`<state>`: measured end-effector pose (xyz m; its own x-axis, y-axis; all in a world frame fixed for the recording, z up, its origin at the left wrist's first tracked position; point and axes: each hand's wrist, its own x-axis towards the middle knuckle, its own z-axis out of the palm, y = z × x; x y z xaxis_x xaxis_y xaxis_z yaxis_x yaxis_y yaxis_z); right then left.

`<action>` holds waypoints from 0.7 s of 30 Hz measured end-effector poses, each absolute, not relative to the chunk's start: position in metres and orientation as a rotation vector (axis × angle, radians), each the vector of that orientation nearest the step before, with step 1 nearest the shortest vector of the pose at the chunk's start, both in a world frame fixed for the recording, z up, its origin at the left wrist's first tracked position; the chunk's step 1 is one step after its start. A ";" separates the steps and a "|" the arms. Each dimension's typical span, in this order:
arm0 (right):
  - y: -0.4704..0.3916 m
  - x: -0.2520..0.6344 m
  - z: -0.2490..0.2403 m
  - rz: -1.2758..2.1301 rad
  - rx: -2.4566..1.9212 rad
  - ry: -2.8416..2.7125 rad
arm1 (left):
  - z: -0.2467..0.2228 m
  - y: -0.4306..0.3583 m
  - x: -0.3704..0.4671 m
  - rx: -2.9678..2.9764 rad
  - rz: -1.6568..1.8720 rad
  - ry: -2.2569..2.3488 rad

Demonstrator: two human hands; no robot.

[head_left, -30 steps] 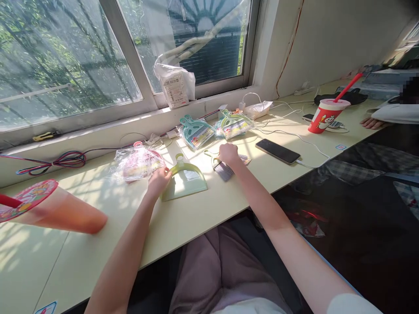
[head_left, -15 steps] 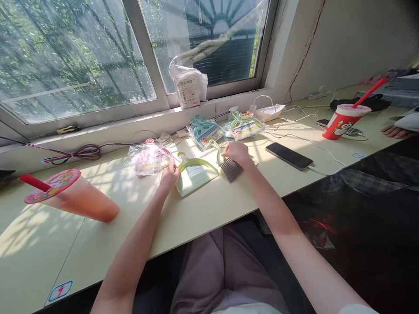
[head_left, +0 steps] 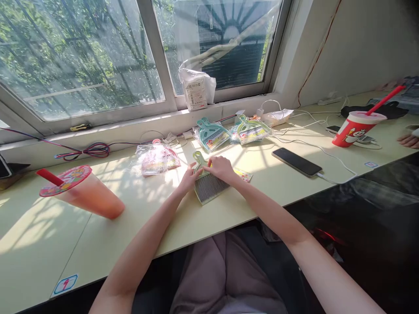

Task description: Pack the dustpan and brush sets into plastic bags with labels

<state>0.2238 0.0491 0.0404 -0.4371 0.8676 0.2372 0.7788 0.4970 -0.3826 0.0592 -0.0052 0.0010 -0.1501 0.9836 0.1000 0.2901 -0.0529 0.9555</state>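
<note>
A small green hand brush [head_left: 211, 186] with dark bristles lies over a pale green dustpan [head_left: 203, 202], whose front edge shows below the bristles. My left hand [head_left: 189, 178] is closed on the dustpan's left side near the handle. From the right, my right hand [head_left: 221, 168] is closed on the brush, its fingers covering part of the brush's upper body. Both handles meet above my fingers. Partly behind my right hand lies a printed card [head_left: 244, 175].
Bagged pink [head_left: 159, 159], teal [head_left: 211, 134] and green dustpan sets [head_left: 252, 130] lie along the back. A tilted-looking drink cup [head_left: 94, 194] stands left. To the right are a phone [head_left: 297, 162] with its cable, a red cup [head_left: 355, 128] and another person's hand [head_left: 407, 138].
My right hand has brought the brush leftward onto the dustpan, and the two hands are now close together. The view has shifted slightly left.
</note>
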 end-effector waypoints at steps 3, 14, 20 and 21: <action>0.055 0.230 0.043 0.363 -1.266 -2.253 | -0.002 -0.005 0.060 1.391 1.237 1.413; 0.085 0.241 0.030 1.067 -1.060 -2.042 | 0.005 -0.009 0.064 1.387 1.267 1.368; 0.089 0.236 0.018 1.260 -1.060 -1.817 | 0.009 -0.008 0.059 1.521 1.241 1.499; 0.090 0.235 0.016 1.272 -1.067 -1.794 | 0.009 -0.008 0.059 1.540 1.237 1.507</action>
